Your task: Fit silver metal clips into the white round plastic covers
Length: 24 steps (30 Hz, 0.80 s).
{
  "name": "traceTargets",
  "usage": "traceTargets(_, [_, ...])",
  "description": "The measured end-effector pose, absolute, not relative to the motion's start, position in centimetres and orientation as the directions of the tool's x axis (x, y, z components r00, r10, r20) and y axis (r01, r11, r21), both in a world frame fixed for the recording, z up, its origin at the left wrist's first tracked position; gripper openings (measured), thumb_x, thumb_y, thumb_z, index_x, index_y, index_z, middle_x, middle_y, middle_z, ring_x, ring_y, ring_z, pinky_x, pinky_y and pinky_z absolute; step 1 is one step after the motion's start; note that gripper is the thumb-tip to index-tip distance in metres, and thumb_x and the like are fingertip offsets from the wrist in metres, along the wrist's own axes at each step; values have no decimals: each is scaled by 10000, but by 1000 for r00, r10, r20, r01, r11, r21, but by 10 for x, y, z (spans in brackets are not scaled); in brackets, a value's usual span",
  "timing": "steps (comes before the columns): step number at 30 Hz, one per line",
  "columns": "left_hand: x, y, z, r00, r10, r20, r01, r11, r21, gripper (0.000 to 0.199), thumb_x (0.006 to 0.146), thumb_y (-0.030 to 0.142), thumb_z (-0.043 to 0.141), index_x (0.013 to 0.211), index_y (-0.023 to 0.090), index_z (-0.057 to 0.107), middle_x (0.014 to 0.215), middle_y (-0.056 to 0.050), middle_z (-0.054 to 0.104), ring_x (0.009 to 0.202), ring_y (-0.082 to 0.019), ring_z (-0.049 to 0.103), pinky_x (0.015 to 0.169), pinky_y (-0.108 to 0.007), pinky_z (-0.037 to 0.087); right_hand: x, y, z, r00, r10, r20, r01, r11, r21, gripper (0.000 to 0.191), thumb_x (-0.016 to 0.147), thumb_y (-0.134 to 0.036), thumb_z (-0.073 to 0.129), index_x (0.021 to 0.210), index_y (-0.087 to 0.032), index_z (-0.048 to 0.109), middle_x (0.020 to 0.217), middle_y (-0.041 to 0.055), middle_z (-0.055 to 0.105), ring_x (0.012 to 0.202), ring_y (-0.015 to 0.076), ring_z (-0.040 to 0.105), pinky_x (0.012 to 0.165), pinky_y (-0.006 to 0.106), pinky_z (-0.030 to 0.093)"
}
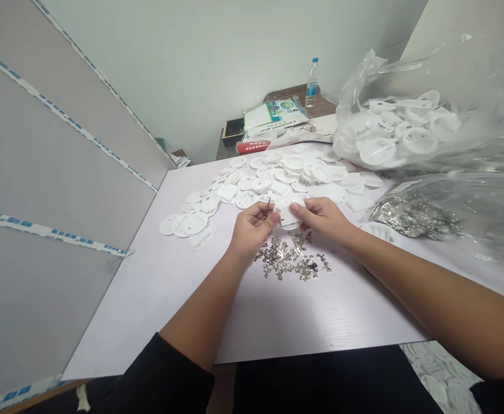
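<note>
Plastic piece (289, 216), white, sits near the metal clips (283, 256); your left hand (255, 225) and right hand (318, 216) each pinch its edge, the left also holding a slim dark object (268, 207); likely light, stiff, slickish; grip by the rim.

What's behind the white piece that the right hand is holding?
Beyond the white piece in the right hand, many loose white parts lie heaped on the table. Its underside and whatever it directly covers can't be seen.
</note>
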State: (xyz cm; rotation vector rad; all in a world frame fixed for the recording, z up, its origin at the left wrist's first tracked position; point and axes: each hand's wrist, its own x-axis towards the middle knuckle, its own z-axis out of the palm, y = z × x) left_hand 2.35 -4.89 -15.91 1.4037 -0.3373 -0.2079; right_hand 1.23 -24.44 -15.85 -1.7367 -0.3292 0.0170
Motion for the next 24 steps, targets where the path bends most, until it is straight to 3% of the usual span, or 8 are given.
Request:
traceTargets(10, [24,-44,-162,913,-399,80,-2,192,981,432,656,471,902,618,170,594,458,67,447,408,-45,363,415,-200,273,8,-244,-156,917,286,278,347,-225,-911,617,865,-688,628,504,-195,539,464,9,558,455,99,484,456,258,340])
traceTargets(16, [24,-44,-162,930,-344,128,-93,116,989,428,642,458,886,596,159,584,522,40,506,478,-59,408,475,-219,330,6,-246,-156,914,255,317,392,-342,-854,586,872,-622,647,486,-201,514,434,-13,492,426,92,416,445,273,301])
traceTargets(24, [27,-43,-164,947,-292,134,-137,11,991,337,691,424,833,653,154,633,593,8,568,548,-88,466,535,-242,370,5,-243,-156,874,192,446,479,-494,-726,644,890,-654,588,457,-215,401,415,-23,403,439,94,334,458,289,257])
